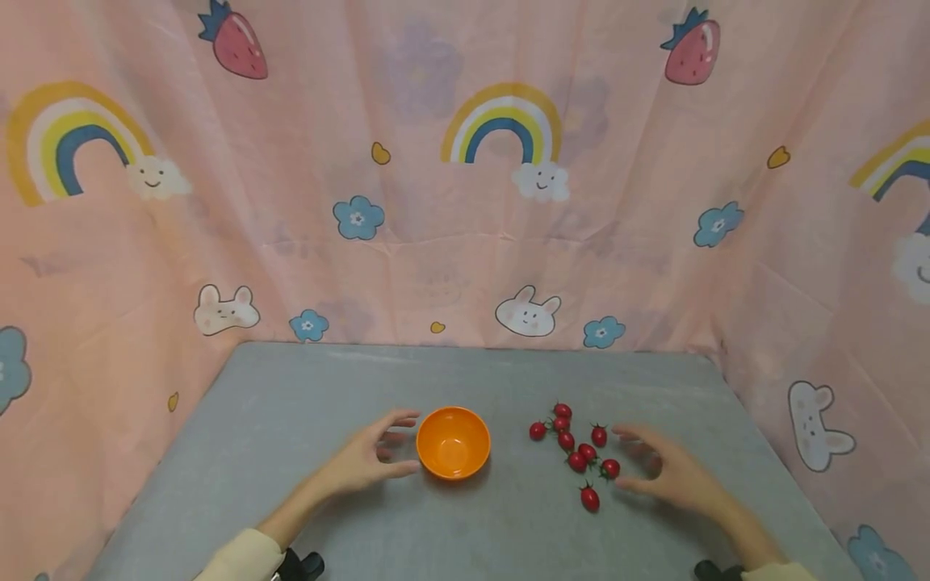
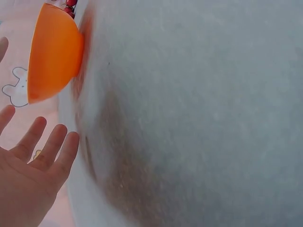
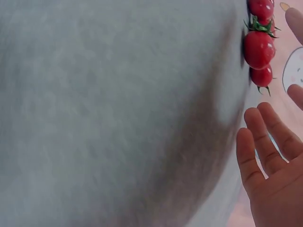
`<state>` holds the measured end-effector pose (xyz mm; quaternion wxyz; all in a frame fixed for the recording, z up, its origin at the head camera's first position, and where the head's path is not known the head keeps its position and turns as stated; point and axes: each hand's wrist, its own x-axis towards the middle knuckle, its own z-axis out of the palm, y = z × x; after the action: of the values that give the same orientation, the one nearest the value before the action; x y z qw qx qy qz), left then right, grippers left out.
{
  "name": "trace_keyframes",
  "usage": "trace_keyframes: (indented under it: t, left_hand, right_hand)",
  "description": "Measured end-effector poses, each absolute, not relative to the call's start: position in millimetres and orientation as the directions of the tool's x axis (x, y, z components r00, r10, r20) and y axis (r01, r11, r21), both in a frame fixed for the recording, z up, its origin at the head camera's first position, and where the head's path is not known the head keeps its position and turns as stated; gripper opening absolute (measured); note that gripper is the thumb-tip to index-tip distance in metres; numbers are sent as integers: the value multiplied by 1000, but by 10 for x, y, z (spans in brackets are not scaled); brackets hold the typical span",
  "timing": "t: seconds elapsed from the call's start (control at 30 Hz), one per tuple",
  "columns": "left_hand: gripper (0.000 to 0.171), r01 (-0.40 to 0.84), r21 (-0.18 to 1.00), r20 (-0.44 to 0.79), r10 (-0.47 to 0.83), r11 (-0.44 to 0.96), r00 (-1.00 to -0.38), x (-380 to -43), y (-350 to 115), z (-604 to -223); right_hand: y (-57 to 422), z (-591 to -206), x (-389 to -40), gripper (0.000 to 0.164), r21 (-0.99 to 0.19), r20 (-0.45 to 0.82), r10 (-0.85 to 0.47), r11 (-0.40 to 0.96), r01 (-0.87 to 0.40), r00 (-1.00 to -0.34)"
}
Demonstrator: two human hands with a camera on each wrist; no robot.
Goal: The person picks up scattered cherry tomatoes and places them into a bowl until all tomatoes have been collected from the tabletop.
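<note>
An orange bowl point(image 1: 454, 443) stands upright on the grey table, with nothing inside it. Close to its left side is my left hand point(image 1: 369, 457), fingers spread and thumb near the rim; the left wrist view shows a gap between the fingers and the bowl point(image 2: 54, 54). Several red cherry tomatoes point(image 1: 576, 461) with green stems lie scattered to the right of the bowl. Just right of them, my right hand point(image 1: 672, 472) hovers over the table with its fingers relaxed and holding nothing. In the right wrist view, the tomatoes point(image 3: 259, 49) sit beyond the fingertips.
The grey table point(image 1: 363, 379) reaches back to a pink curtain point(image 1: 436, 266) printed with rainbows, rabbits and flowers, which also hangs at both sides. One tomato point(image 1: 590, 498) lies nearer the front than the others. Dark wrist straps show at both cuffs.
</note>
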<state>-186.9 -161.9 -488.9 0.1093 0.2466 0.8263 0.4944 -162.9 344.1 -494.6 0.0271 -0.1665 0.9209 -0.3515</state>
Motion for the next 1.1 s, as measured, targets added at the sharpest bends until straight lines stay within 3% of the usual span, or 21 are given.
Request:
trace_keyframes:
  t: [0.27, 0.67, 1.1]
  left_hand:
    - [71, 295, 877, 77, 493, 381, -866, -1873, -1556, -4932]
    - [64, 307, 879, 110, 472, 366, -875, -1909, -1513, -4996]
    - [55, 310, 874, 121, 452, 373, -884, -1939, -1459, -5005]
  right_hand:
    - [3387, -5051, -1665, 71, -667, 40, -340, 691, -279, -940]
    - [3357, -5096, -1766, 31, -688, 107, -479, 597, -413, -871]
    - [3413, -4950, -1794, 26, -689, 62, -464, 621, -375, -883]
